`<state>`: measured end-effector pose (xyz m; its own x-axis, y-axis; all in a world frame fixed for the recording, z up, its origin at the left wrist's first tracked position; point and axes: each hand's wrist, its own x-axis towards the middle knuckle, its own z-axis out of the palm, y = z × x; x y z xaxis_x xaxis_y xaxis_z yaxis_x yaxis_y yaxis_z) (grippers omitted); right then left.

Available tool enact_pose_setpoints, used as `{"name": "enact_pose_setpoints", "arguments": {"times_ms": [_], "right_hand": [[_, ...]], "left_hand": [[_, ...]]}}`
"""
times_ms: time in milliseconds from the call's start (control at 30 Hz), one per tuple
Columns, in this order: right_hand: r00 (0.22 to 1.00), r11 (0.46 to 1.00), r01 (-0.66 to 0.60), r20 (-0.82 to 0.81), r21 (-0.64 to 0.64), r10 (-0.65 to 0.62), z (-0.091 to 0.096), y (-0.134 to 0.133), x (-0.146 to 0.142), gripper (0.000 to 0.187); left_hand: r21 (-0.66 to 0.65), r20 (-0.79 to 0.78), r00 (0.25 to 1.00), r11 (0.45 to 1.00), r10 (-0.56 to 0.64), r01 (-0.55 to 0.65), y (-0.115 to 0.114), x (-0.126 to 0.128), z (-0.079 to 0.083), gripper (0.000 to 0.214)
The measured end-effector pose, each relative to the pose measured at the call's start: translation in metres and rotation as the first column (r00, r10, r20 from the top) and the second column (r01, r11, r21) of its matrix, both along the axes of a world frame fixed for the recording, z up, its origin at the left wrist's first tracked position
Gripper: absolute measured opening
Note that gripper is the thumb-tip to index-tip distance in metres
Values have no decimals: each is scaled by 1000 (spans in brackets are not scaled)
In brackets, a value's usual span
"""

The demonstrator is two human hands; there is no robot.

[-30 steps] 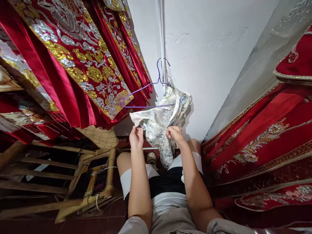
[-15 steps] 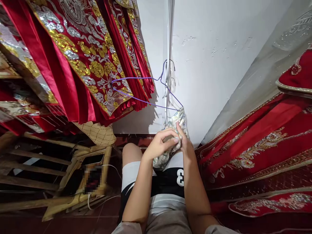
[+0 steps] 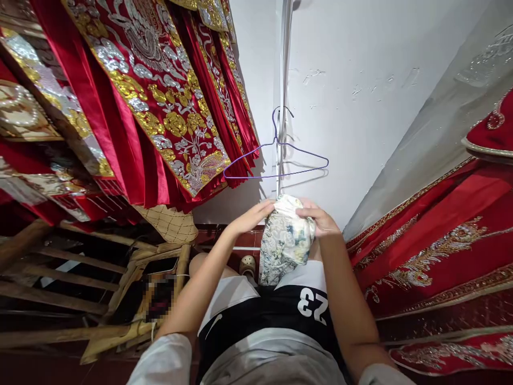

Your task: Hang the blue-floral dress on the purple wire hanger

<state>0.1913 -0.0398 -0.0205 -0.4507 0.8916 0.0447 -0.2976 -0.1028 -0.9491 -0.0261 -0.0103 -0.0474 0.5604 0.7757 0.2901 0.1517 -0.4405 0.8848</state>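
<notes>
Holding a folded bundle of patterned cloth (image 3: 285,241) between my two hands, in front of my lap.

My right hand (image 3: 320,220) is curled over the bundle's top right corner, fingers closed on the fabric. My left hand (image 3: 253,216) lies flat against its upper left side with the fingers stretched out, pressing rather than gripping. The cloth is pale cream with a blue-grey and yellowish flower pattern, doubled into a thick wad whose lower end hangs toward my knees. Just below the grip, my black shorts (image 3: 276,315) carry the white number "23", seen upside down. Straight above my hands a bare purple wire hanger (image 3: 276,174) hangs against the white wall (image 3: 352,107). Red robes (image 3: 160,107) with gold and silver embroidery hang up to the left, and more red embroidered cloth (image 3: 433,251) lies to the right.
</notes>
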Motion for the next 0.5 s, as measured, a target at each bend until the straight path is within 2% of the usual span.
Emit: {"name": "enact_pose_setpoints", "arguments": {"times_ms": [33,100,133,200,233,267,300,367,500], "right_hand": [[999,999,23,33,42,-24,8,4,3,48],[979,969,147,107,200,-171,22,15,9,39],[952,923,219,137,317,-274,28,24,12,31],[878,780,312,149,542,-455,38,43,15,17],[849,714,343,124,611,-514,41,54,16,13],[831,670,375,87,641,-549,44,63,15,13],[822,651,409,51,640,-567,45,72,13,16],[815,652,443,25,615,-578,44,85,7,26],[788,647,376,139,664,-600,34,103,0,41]], "left_hand": [[-54,-41,998,998,-46,43,0,-7,1,52],[-151,-148,980,982,-137,114,-6,-18,4,52],[-180,-205,967,977,-153,116,-10,-23,7,52],[-167,-307,947,985,-91,41,-19,-30,11,54],[-129,-336,941,992,-31,-14,-24,-31,13,54],[-88,-346,938,995,21,-55,-27,-32,15,53],[-46,-338,940,996,55,-75,-30,-31,15,49],[19,-288,954,997,77,-75,-34,-28,15,40],[66,-309,946,994,101,-85,-29,-25,4,44]]}}
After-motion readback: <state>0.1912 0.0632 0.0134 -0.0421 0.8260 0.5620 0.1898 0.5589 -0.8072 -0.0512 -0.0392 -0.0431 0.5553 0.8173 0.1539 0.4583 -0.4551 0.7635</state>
